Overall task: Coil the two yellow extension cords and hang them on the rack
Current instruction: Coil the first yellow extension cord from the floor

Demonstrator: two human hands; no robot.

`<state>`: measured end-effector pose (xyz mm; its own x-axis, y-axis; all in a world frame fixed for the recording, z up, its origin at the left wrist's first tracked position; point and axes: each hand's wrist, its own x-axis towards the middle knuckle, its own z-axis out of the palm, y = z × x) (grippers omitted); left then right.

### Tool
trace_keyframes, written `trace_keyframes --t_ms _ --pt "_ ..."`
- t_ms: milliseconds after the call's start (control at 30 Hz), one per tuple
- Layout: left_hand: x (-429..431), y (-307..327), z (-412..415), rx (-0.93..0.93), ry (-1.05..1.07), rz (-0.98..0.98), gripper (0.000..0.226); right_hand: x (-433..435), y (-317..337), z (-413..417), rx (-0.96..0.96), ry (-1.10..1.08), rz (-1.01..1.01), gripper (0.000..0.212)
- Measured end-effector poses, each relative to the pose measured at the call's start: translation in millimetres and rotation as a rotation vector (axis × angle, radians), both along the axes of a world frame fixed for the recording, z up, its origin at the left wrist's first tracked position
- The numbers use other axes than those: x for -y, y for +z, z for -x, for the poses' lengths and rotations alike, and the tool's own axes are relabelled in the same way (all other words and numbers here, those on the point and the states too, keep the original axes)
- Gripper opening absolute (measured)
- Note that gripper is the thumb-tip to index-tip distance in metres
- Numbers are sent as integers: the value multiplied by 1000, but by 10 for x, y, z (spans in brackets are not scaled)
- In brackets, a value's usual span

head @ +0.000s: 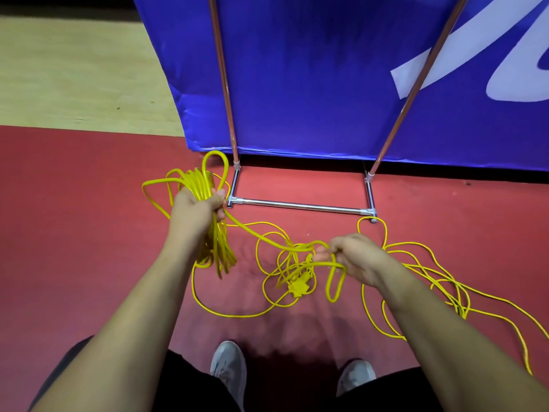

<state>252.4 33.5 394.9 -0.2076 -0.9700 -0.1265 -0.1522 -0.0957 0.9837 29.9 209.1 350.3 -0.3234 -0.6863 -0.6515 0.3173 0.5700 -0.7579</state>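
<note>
My left hand (197, 208) is closed around a bundle of yellow cord loops (205, 185), which stick up above the fist and hang down below it. From that bundle a strand runs right to my right hand (355, 257), whose fingers pinch the yellow cord (303, 248) with a short loop drooping beneath. Under the strand a yellow plug (298, 288) lies in a tangle on the red floor. More loose yellow cord (430, 281) sprawls to the right. The metal rack (300, 206) stands straight ahead, its base bar on the floor and two uprights rising.
A blue banner (312, 72) hangs behind the rack's uprights. The floor is red (89, 233), with a pale wooden strip (74, 75) at the far left. My two grey shoes (228, 367) show at the bottom, close to the loose cord.
</note>
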Motion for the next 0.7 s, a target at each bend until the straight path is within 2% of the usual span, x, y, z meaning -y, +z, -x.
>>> trace_keyframes --t_ms 33,100,167,300,400,500,567,633,700 --pt "-4 -8 3 6 -6 3 13 0 18 0 63 6 -16 17" --pt "-13 -12 12 30 -25 21 15 -12 20 16 108 85 -16 34" --pt "-17 -8 25 67 -42 38 16 -20 23 -1 4 168 -39 42" --pt "-27 -12 31 142 -62 71 14 19 -5 12 -41 11 27 21" --pt "-27 -49 26 180 -72 61 17 41 -17 136 -155 -153 88 31" --pt "-38 -70 43 231 -74 54 22 53 78 234 -209 -206 130 32" --pt "-55 -83 54 279 -82 49 21 49 152 255 -331 -254 96 28" --pt "-73 -107 61 306 -92 46 22 39 179 242 -470 -235 127 35" --pt "-79 -133 62 342 -102 50 19 21 154 164 -365 -123 234 45"
